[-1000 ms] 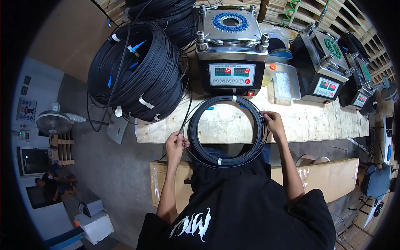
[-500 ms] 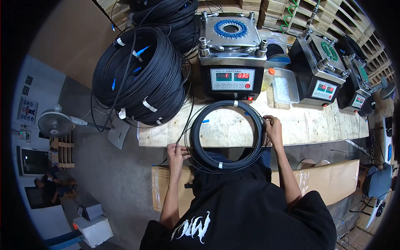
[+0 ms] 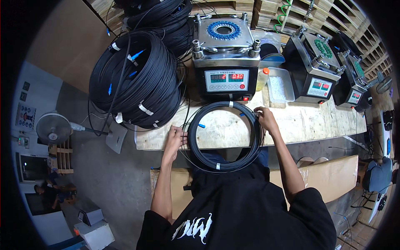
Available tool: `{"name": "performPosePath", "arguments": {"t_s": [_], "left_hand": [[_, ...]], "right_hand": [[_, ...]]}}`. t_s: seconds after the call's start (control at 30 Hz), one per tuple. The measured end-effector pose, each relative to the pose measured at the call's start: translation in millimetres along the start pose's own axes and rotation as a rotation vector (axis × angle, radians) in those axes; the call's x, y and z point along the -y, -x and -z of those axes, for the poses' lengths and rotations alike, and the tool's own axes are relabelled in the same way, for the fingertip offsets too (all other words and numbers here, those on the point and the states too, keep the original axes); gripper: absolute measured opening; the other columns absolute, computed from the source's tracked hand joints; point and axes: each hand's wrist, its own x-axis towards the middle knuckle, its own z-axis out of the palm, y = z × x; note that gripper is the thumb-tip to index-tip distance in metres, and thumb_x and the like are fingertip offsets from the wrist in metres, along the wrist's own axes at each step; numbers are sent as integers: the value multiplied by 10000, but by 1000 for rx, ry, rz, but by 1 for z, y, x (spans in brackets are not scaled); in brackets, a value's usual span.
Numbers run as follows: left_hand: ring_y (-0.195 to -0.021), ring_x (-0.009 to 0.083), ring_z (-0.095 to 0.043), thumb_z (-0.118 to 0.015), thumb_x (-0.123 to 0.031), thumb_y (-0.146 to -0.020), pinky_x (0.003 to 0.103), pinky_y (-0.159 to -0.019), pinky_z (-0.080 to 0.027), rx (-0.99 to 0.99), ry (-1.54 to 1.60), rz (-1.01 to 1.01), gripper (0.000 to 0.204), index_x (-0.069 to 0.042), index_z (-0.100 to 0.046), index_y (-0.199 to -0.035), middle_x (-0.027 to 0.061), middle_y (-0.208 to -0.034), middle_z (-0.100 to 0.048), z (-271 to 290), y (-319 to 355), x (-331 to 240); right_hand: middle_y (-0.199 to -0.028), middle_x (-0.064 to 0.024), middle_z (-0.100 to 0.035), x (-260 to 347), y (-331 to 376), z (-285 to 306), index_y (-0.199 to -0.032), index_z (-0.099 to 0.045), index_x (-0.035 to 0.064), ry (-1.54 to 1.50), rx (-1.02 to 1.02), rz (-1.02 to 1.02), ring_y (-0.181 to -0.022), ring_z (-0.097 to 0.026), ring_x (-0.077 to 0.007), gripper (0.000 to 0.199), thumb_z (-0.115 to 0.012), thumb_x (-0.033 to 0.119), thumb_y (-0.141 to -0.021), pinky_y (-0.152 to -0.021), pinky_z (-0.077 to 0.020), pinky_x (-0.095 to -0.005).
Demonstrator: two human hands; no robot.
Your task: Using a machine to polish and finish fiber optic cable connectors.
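A coil of thin black cable (image 3: 193,139) lies in front of me, partly on the table and partly over its front edge, near my lap. White tape binds it at top and bottom, and a blue connector (image 3: 201,125) shows inside the ring. My left hand (image 3: 175,141) is closed on loose black cable at the coil's left side. On the opposite side, my right hand (image 3: 267,119) pinches cable at the coil's upper right edge. Beyond my left hand stands a tall stack of coiled black cable (image 3: 137,89) with blue connectors and white tape.
A machine with a round blue fixture on top (image 3: 225,62) stands behind the coil. Right of it are an orange-capped bottle (image 3: 263,79), a clear tub of white bits (image 3: 280,85) and two similar machines. A fan (image 3: 54,127) is at left; cardboard (image 3: 325,173) lies below the table.
My left hand has moved up and away from me along the coil's left side. My right hand has shifted slightly up and left. A digit on the middle machine's display has changed.
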Motion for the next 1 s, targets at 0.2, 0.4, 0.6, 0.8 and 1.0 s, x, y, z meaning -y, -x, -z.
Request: {"name": "performPosePath", "arguments": {"t_s": [0.2, 0.4, 0.6, 0.8, 1.0], "left_hand": [[-835, 204, -631, -413, -331, -1086, 343, -759, -541, -25, 105, 15, 262, -76, -436, -1138, 146, -1019, -626, -4, 6, -1], [-734, 139, -601, -398, -273, -1086, 324, -643, -569, 129, 318, 33, 192, -97, -473, -1068, 54, -882, -557, 6, -5, 6], [-671, 141, -571, -373, -280, -1090, 428, -600, -642, 98, 341, -66, 199, -109, -444, -1016, 27, -847, -481, -16, -2, -10], [-693, 145, -572, -382, -332, -1096, 302, -618, -569, -171, 174, -231, 220, -113, -406, -1089, 99, -952, -564, -21, 4, 27], [-817, 167, -636, -377, -283, -1098, 290, -652, -518, -298, 135, -431, 241, -61, -451, -1159, 117, -1024, -639, -36, 12, 19]], "right_hand": [[-871, -280, -687, 3, 17, -6, -965, -662, -81, -71, -137, -30, -818, -701, -393, 211, -585, 115, -974, -742, -528, -426], [-690, -122, -671, 38, 31, -4, -1046, -597, -34, -495, -162, -118, -618, -646, -176, 253, -490, 195, -1057, -600, -487, -311], [-690, -85, -662, 29, 31, 4, -1079, -596, -4, -613, -162, -214, -558, -620, -134, 234, -481, 200, -1058, -516, -458, -268], [-840, -221, -674, 12, 42, -24, -1044, -584, -28, -294, -408, -103, -709, -643, -276, 241, -484, 191, -1048, -647, -473, -387], [-849, -243, -645, 34, 52, -23, -1077, -528, -36, -272, -517, -110, -761, -650, -355, 244, -442, 193, -1067, -686, -483, -413]]}}
